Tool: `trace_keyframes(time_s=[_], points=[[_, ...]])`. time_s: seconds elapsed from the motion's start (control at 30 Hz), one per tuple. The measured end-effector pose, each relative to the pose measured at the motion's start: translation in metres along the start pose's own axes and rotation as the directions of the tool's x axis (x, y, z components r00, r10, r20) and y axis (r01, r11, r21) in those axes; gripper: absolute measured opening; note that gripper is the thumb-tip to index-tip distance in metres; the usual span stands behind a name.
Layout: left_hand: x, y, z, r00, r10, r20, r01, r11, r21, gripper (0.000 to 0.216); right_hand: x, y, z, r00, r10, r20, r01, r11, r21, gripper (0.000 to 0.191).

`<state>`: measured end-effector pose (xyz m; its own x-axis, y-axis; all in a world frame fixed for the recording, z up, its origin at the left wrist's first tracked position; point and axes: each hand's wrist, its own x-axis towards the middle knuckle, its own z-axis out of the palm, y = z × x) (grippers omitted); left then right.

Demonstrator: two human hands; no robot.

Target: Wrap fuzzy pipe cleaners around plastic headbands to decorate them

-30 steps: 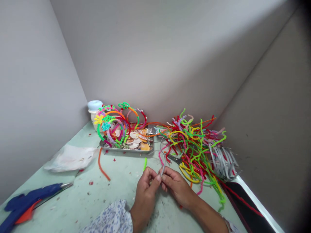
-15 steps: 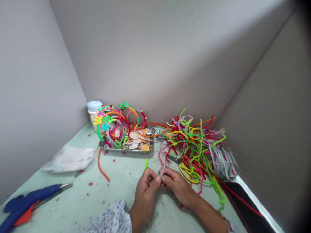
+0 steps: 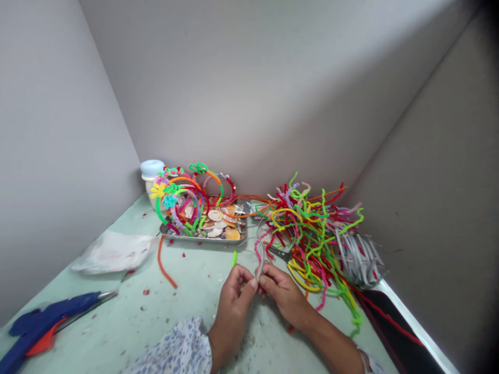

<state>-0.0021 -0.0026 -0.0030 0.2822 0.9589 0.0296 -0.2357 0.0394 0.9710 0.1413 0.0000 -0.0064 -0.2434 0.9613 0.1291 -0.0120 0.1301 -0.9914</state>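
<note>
A thin grey headband [image 3: 261,254] curves up from my fingertips, its far side lying in front of the pile of pipe cleaners [image 3: 312,234]. My right hand [image 3: 286,295] pinches its near end between thumb and fingers. Closed beside it, my left hand [image 3: 236,295] has its thumb tip and fingers at the same end, touching the right fingertips. A bright green pipe cleaner [image 3: 234,258] sticks out behind the left hand; whether it is held or lies on the table I cannot tell. The fingers hide the band's very tip.
Decorated headbands [image 3: 183,200] stand in a metal tray [image 3: 202,241] with flat shell-like pieces. A blue glue gun [image 3: 54,314] lies at left, near a white plastic bag [image 3: 115,252]. Yellow-handled scissors [image 3: 302,278] and bundled grey headbands [image 3: 358,259] are at right. A lidded jar [image 3: 152,171] stands behind.
Both hands and the headband stay almost in place, with only slight finger movement. The whole view has shifted very slightly.
</note>
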Motion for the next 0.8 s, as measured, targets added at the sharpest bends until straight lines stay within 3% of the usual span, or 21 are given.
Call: trace_keyframes(time_s=[0.53,0.8], points=[[-0.001,0.009,0.003,0.998,-0.006,-0.055,0.007,1.0,0.008,0.014,-0.001,0.0,0.0,1.0,0.018,-0.022,-0.018,1.0,-0.011,0.02],[-0.003,0.012,0.003,0.999,0.017,-0.029,-0.017,1.0,-0.005,0.013,-0.001,0.002,0.0,0.998,0.044,-0.049,-0.046,0.998,-0.046,0.02]])
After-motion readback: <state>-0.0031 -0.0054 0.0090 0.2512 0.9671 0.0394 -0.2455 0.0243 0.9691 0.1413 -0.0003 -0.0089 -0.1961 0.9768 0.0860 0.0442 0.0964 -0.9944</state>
